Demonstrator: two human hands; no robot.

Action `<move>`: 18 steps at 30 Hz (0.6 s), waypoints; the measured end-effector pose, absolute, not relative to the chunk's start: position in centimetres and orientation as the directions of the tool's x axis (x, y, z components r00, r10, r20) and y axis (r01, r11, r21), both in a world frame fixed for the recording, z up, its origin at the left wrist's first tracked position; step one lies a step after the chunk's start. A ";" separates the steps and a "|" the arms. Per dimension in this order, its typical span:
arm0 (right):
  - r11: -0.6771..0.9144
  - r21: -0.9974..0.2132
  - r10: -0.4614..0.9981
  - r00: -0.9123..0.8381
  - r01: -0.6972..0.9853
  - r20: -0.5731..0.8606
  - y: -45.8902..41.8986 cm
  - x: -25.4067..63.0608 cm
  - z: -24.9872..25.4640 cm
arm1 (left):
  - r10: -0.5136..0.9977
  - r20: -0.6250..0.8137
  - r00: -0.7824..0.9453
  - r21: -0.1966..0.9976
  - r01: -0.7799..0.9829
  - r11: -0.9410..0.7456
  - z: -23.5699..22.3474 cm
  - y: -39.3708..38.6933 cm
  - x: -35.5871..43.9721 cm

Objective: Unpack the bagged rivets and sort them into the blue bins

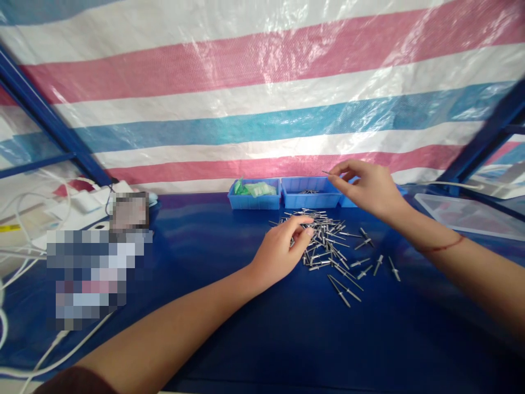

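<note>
A loose heap of several metal rivets [334, 251] lies on the blue table [287, 328]. My left hand [283, 249] rests at the heap's left edge, fingers curled and pinching among the rivets. My right hand [367, 186] is raised over the blue bins, thumb and forefinger pinching one thin rivet [327, 173] above the middle blue bin [310, 192], which holds a few rivets. A red string circles my right wrist.
A left blue bin [254, 195] holds green and clear bags. A striped tarp [262, 93] hangs behind. White cables [24, 230] and blurred items lie at the left. A clear plastic tray [467, 216] sits at the right.
</note>
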State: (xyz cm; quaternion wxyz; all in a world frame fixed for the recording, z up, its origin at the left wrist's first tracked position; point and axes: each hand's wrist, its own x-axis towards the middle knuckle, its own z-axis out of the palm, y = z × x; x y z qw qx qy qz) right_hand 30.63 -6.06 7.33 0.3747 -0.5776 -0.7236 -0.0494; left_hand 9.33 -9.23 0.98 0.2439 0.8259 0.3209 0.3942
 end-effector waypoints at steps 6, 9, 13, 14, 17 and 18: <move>0.349 -0.244 0.833 -0.180 0.905 0.523 -2.9 31.3 6.6 | 0.723 0.502 0.475 0.648 0.347 -0.678 0.8 -9.1 9.2; 0.370 -0.257 0.854 -0.218 0.893 0.473 -5.3 31.2 6.2 | 0.718 0.499 0.486 0.650 0.338 -0.681 0.7 -9.0 9.3; 0.506 -0.403 0.862 -0.464 0.763 0.205 -9.5 31.0 5.5 | 0.717 0.491 0.494 0.655 0.333 -0.678 0.8 -9.0 9.3; 0.521 -0.434 0.847 -0.509 0.735 0.153 -10.3 30.9 5.3 | 0.718 0.490 0.495 0.656 0.334 -0.677 0.8 -9.0 9.4; 0.537 -0.434 0.823 -0.563 0.724 0.078 -11.7 30.6 4.9 | 0.717 0.491 0.495 0.653 0.336 -0.679 0.8 -9.0 9.4; 0.546 -0.417 0.815 -0.576 0.727 0.062 -11.9 30.5 4.8 | 0.716 0.490 0.496 0.653 0.335 -0.679 0.7 -9.0 9.4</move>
